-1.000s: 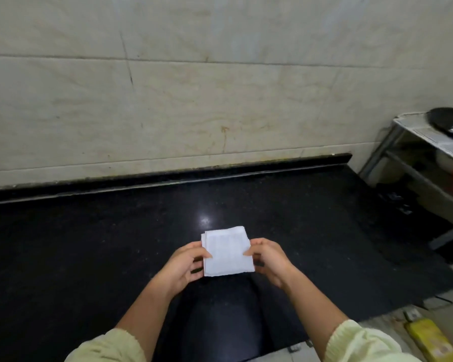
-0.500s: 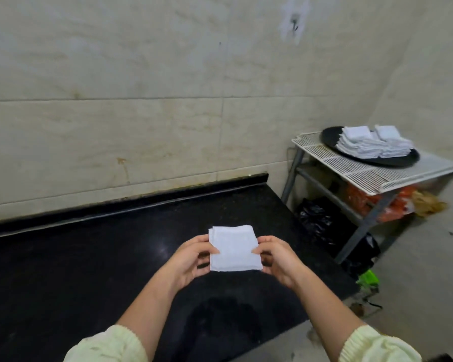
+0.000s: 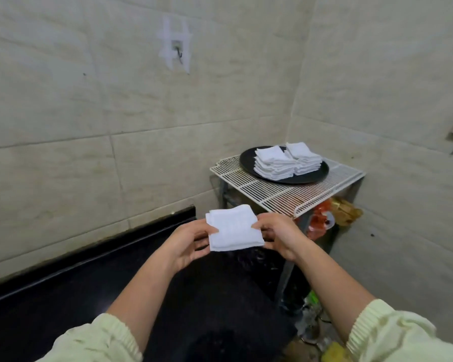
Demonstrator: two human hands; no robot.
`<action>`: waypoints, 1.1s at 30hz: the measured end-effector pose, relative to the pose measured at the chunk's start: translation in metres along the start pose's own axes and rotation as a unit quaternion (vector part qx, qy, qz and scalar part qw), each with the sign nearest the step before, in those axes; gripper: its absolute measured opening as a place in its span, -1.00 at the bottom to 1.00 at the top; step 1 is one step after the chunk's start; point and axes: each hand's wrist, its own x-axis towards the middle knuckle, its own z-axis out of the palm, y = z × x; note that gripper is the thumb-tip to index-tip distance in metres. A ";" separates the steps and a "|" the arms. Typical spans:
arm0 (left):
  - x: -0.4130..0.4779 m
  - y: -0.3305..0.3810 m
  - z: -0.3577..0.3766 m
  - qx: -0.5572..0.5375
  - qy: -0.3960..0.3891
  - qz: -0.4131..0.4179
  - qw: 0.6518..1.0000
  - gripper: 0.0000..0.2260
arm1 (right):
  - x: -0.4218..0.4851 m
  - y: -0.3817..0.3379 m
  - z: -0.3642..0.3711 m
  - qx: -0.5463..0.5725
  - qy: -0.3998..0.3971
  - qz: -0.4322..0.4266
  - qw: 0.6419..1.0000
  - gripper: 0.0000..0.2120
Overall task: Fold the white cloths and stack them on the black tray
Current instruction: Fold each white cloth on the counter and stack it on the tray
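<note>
Folded cloth (image 3: pixel 234 229) sits between both hands — left hand (image 3: pixel 187 242) and right hand (image 3: pixel 279 235) pinching its edges.

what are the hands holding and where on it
A folded white cloth: left hand pinches its left edge, right hand its right edge.

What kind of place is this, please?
Probably a plain kitchen or utility room: tiled walls, a black stone counter, and a wire rack holding a black tray with stacks of folded white cloths.
</note>
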 end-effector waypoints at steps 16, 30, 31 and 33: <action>0.167 0.107 0.163 0.043 -0.032 0.045 0.998 -0.84 | 0.144 -0.127 -0.154 0.046 0.025 -0.044 0.998 -0.95; 0.310 0.143 0.299 0.035 0.059 0.091 0.993 -0.82 | 0.307 -0.216 -0.300 -0.010 -0.049 -0.069 0.996 -0.96; 0.320 0.144 0.308 0.038 0.069 0.093 0.993 -0.82 | 0.318 -0.219 -0.309 -0.009 -0.048 -0.066 0.997 -0.96; 0.335 0.144 0.320 0.045 0.093 0.092 0.990 -0.81 | 0.337 -0.220 -0.321 -0.008 -0.042 -0.058 0.997 -0.96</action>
